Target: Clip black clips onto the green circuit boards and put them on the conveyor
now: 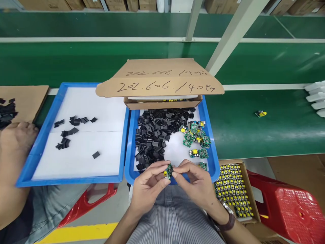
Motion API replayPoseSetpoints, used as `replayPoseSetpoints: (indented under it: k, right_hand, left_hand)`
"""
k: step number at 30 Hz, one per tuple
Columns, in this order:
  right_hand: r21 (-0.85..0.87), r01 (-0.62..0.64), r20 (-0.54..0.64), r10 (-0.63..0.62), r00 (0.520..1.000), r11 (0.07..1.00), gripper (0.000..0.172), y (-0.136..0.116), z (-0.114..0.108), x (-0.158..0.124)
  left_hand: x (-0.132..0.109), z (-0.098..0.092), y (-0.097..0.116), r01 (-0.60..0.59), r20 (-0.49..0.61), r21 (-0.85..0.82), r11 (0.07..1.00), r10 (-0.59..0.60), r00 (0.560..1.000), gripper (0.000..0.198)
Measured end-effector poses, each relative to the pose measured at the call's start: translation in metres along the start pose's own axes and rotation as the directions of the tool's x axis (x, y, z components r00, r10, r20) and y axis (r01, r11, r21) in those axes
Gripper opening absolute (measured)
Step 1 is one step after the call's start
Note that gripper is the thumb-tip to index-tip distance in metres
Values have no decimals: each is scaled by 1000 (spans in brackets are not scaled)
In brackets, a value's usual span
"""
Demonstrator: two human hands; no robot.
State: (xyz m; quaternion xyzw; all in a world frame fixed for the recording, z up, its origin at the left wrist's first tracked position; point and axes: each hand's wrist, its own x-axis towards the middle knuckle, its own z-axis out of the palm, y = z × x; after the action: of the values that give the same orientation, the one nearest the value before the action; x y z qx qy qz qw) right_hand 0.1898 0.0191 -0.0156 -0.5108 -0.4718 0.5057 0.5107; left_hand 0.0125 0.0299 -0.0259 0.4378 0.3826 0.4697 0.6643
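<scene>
- Left hand (149, 183): fingers pinched on the circuit board (169, 171).
- Right hand (196, 181): fingertips nearly meeting at the board's right edge; grip unclear.
- Board sits between both.

Red stool (291, 203) lower R, yellow floor stripe (81, 233) btm L, pale post (234, 34), prob. cartons (220, 6) up top

Shirt (162, 217), bottom centre of frame: grey, thin light vertical stripes, placket down the front. Watch (231, 218), lower right: silver-toned case, dark brown strap, on right wrist (215, 206). Left forearm (127, 218) and right forearm (242, 232) bare where visible.
</scene>
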Motion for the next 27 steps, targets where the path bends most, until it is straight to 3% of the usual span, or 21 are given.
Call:
replayPoseSetpoints:
  k: [5, 11, 17, 21, 24, 27]
  right_hand:
    - [-68, -64, 87, 70, 994, 996, 9, -11, -8, 6]
    - [-112, -36, 131, 51, 990, 993, 10, -14, -11, 8]
    - [-140, -7, 118, 24, 993, 990, 10, -13, -9, 5]
    - [-131, 0, 198, 27, 980, 991, 10, -11, -13, 9]
    - [-98, -82, 250, 104, 963, 992, 7, -5, -16, 14]
    - [65, -259, 240, 237, 942, 964, 10, 2, -18, 15]
  left_hand:
    - [-1, 0, -1, 8, 18, 68, 998, -10, 1000, 41]
    - [-3, 1, 0, -10, 15, 118, 993, 8, 1000, 39]
    - [-4, 2, 8, -113, 27, 252, 961, 110, 994, 41]
    - [-3, 2, 9, -151, 83, 312, 938, 131, 988, 42]
    - [-4, 0, 4, -133, 105, 398, 908, 99, 990, 42]
    - [-7, -2, -1, -125, 100, 494, 861, 86, 991, 45]
